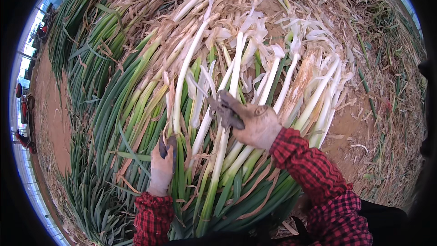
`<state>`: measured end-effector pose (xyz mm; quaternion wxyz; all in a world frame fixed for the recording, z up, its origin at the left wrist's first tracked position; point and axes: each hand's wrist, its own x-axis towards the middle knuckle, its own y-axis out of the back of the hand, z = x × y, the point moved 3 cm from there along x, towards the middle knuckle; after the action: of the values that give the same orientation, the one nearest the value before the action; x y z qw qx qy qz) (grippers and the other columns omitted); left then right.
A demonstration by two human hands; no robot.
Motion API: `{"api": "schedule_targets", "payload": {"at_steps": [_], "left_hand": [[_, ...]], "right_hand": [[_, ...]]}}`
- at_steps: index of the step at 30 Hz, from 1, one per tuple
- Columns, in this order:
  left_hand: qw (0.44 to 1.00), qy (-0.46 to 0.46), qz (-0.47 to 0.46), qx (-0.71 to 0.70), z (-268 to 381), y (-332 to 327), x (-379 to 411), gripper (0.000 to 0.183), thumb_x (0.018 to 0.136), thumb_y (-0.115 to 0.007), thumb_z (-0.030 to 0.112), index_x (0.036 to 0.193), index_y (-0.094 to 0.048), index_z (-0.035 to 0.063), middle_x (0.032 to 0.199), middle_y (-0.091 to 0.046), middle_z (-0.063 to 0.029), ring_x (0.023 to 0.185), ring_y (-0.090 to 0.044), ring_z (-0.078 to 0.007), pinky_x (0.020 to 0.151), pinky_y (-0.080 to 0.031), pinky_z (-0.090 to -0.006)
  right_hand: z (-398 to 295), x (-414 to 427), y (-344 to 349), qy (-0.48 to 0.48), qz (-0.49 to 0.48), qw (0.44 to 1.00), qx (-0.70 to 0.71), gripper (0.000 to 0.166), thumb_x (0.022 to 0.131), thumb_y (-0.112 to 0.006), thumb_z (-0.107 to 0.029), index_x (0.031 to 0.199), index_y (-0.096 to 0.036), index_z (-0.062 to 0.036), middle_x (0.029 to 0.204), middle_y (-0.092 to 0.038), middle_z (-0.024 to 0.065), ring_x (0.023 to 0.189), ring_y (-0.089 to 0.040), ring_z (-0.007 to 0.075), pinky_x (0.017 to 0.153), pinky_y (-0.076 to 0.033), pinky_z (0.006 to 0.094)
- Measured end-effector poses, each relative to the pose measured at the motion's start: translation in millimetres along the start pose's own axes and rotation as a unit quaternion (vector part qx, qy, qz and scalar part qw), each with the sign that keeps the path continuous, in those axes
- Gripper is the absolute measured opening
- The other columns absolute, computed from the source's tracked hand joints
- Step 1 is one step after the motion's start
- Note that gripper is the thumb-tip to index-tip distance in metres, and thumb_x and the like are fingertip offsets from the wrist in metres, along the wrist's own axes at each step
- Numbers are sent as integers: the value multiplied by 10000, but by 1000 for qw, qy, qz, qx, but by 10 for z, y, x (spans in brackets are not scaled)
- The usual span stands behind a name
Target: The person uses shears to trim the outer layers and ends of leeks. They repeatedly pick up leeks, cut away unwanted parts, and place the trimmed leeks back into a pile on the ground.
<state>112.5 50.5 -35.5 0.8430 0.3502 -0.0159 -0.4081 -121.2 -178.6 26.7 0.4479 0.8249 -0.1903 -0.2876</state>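
Observation:
Long-stemmed green onions lie in a spread heap before me, white shanks upward and green leaves towards me. My left hand [163, 164], in a pale work glove with dark fingertips, closes around the green part of one green onion [180, 106]. A dry brown leaf [169, 104] stands up beside its thumb. My right hand [254, 119], gloved likewise, is over the white shanks with its fingertips pinched together. From them juts a thin, blurred greyish strip [198, 86]; whether it is peel or a blade cannot be told. Below that hand runs another white shank [223, 143].
Papery peeled skins [254, 27] cling around the root ends at the top. More unpeeled green onions [102, 48] are piled at the upper left. Dry leaf litter [382, 85] covers the soil [351, 130] on the right. Red machinery [24, 109] stands at the far left edge.

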Motion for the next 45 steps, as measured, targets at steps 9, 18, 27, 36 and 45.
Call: {"api": "schedule_targets", "payload": {"at_steps": [9,18,27,36,45], "left_hand": [[994,6,-17,104,436,-26,-335,513,946,-658,146,1403,-486,-12,1150,-628,-227,1110,-587,-390,992,-465,-435],[995,-28,-27,89,612,-234,-531,582,888,-711,83,1416,-485,-10,1144,-669,-224,1047,-663,-343,868,-524,-409],[955,-145,-58,253,953,-524,-781,575,819,-746,219,1345,-558,83,988,-660,-155,957,-643,-328,780,-487,-448],[863,-147,-174,452,1736,-707,-716,780,807,-754,401,1415,-446,22,1399,-453,-226,1283,-464,-397,1057,-393,-493],[853,-96,-15,512,1564,-1239,-154,1048,746,-782,460,1559,-245,74,1373,-485,-268,1205,-560,-401,1053,-417,-464]], "right_hand": [[662,972,757,-92,76,993,12,850,741,-625,-352,1521,-364,-139,1092,-680,243,1002,-675,370,894,-518,428],[815,750,1277,-8,-75,994,-74,873,768,-629,-355,1556,-291,-186,1139,-665,245,1031,-667,381,914,-517,430],[1453,428,839,6,-12,997,72,879,750,-628,-328,1549,-302,-160,1092,-671,255,970,-668,406,884,-522,444],[1872,219,724,-23,44,990,131,837,786,-607,-350,1549,-290,-215,1093,-687,218,936,-690,374,861,-543,436],[1908,-318,500,33,-119,991,-49,840,850,-573,-328,1582,-176,-214,1446,-479,171,1038,-677,296,925,-526,409]]}}
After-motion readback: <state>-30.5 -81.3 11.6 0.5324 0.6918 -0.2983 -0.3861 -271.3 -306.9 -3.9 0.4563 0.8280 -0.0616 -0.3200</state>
